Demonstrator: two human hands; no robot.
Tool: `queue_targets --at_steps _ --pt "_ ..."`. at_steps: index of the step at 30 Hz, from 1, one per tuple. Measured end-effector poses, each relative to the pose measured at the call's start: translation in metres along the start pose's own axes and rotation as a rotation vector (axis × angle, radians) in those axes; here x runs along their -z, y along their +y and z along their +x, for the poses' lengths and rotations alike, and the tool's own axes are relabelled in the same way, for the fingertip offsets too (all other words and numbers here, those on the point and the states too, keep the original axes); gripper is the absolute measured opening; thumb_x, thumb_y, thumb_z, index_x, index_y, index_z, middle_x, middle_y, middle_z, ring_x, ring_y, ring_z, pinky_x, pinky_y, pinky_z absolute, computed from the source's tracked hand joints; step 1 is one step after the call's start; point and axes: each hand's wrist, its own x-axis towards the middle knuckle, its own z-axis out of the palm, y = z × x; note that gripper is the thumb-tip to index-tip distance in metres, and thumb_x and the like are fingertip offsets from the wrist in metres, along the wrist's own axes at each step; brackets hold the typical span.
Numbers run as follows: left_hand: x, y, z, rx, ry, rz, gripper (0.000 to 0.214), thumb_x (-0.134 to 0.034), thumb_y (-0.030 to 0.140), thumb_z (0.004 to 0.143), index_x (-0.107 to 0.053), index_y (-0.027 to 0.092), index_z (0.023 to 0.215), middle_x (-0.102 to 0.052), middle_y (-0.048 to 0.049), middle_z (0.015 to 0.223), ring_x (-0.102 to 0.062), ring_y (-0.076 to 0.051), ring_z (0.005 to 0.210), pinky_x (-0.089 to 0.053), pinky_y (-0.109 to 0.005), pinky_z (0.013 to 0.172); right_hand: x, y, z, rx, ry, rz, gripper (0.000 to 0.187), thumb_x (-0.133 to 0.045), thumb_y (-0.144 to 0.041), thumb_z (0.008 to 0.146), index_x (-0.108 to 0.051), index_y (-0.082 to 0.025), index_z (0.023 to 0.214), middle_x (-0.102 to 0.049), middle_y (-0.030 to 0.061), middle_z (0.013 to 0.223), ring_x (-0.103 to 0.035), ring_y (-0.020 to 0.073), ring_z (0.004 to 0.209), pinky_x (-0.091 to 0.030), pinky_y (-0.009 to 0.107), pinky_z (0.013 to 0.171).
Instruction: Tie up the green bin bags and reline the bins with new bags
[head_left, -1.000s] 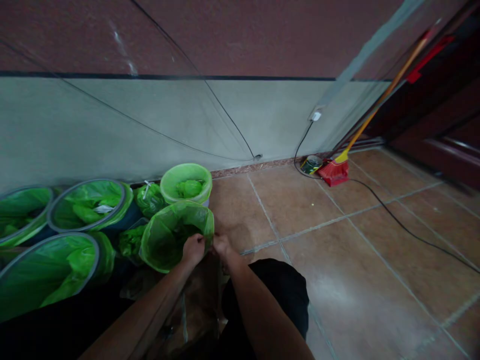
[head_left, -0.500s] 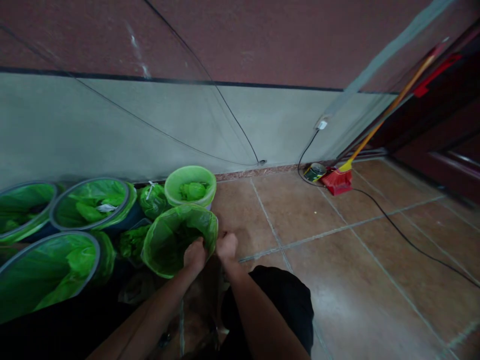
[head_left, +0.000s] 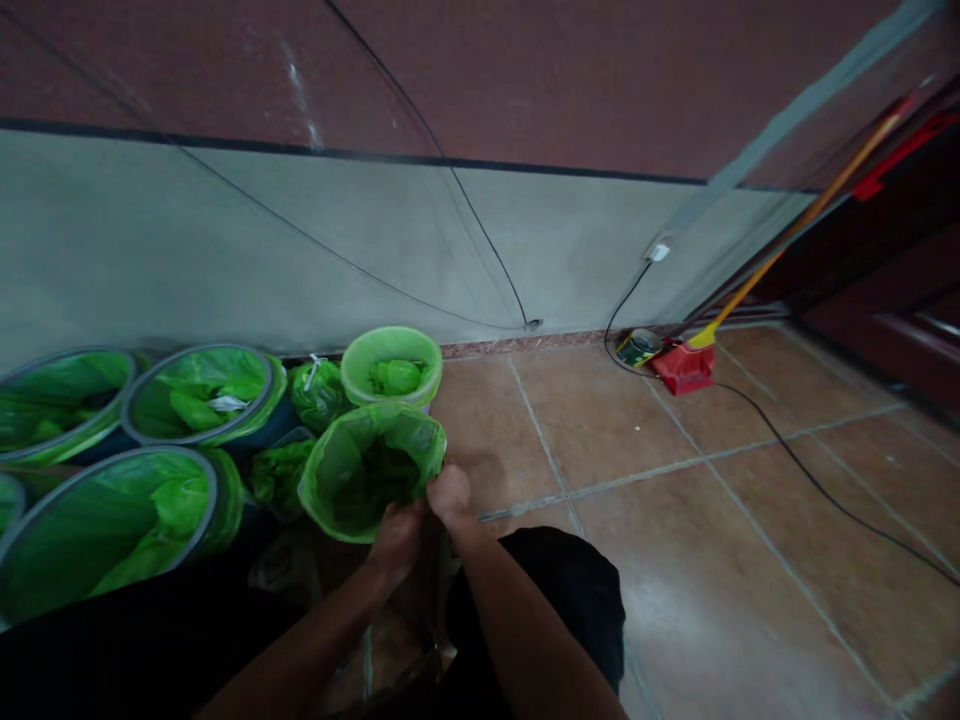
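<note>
Now that the left hand has shifted from inside the green liner to its near edge, close beside the right hand, adjusting that edge seems underway; grips unclear.

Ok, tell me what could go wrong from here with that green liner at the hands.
First, the thin-looking green liner might tear or slip at its near rim, where the left hand and right hand are working close together.

Second, the lined bin just behind is so close that a hard tug might jostle it.

Third, the black cord running across the floor to the right could catch a foot.
</note>
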Motion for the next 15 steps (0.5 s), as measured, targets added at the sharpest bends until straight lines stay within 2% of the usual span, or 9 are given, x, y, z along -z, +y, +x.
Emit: queue_targets --at_steps 4,8,10,12,15 --pt "0.014 -0.023 -0.010 -0.044 -0.079 0.063 0.050 -0.041 0.005 0.082 -0.064 0.016 0.125 -0.073 -0.0107 0.122 -0.064 -0.023 0.121 -0.025 -0.048 0.121 0.009 0.001 -0.007 0.000 -0.065 -0.005 0.051 -0.069 -0.045 0.086 -0.068 -0.010 0.123 -0.073 0.0196 0.118 -0.070 0.0318 0.112 -0.055 0.036 0.091" --pt "0.032 -0.065 -0.031 -0.134 -0.140 0.179 0.050 -0.038 0.003 0.086 -0.066 0.020 0.124 -0.072 -0.0095 0.126 -0.060 -0.022 0.126 -0.022 -0.052 0.122 0.035 0.003 -0.017 0.032 -0.183 -0.070 0.059 -0.065 -0.065 0.084 -0.075 -0.014 0.113 -0.075 0.0174 0.115 -0.070 0.0321 0.113 -0.056 0.036 0.090" --pt "0.045 -0.085 -0.041 -0.124 -0.138 0.237 0.052 -0.039 0.001 0.083 -0.068 0.020 0.122 -0.068 -0.0117 0.133 -0.055 -0.026 0.134 -0.020 -0.056 0.122 0.049 0.005 -0.021 0.040 -0.179 -0.108 0.061 -0.062 -0.067 0.085 -0.076 -0.013 0.110 -0.074 0.0185 0.116 -0.069 0.0327 0.114 -0.055 0.036 0.091" --pt "0.057 -0.097 -0.048 -0.075 -0.075 0.278 0.055 -0.041 0.000 0.080 -0.068 0.018 0.125 -0.061 -0.0146 0.143 -0.047 -0.030 0.141 -0.022 -0.060 0.120 0.059 0.007 -0.025 0.034 -0.162 -0.133 0.064 -0.058 -0.065 0.089 -0.075 -0.008 0.112 -0.073 0.0215 0.118 -0.067 0.0339 0.117 -0.054 0.037 0.094" --pt "0.068 -0.088 -0.046 -0.012 0.024 0.250 0.063 -0.046 -0.001 0.074 -0.064 0.017 0.132 -0.057 -0.0153 0.147 -0.049 -0.031 0.139 -0.033 -0.054 0.116 0.063 0.008 -0.026 0.056 -0.103 -0.147 0.056 -0.045 -0.052 0.100 -0.075 -0.006 0.113 -0.073 0.0221 0.118 -0.068 0.0315 0.117 -0.053 0.035 0.095"
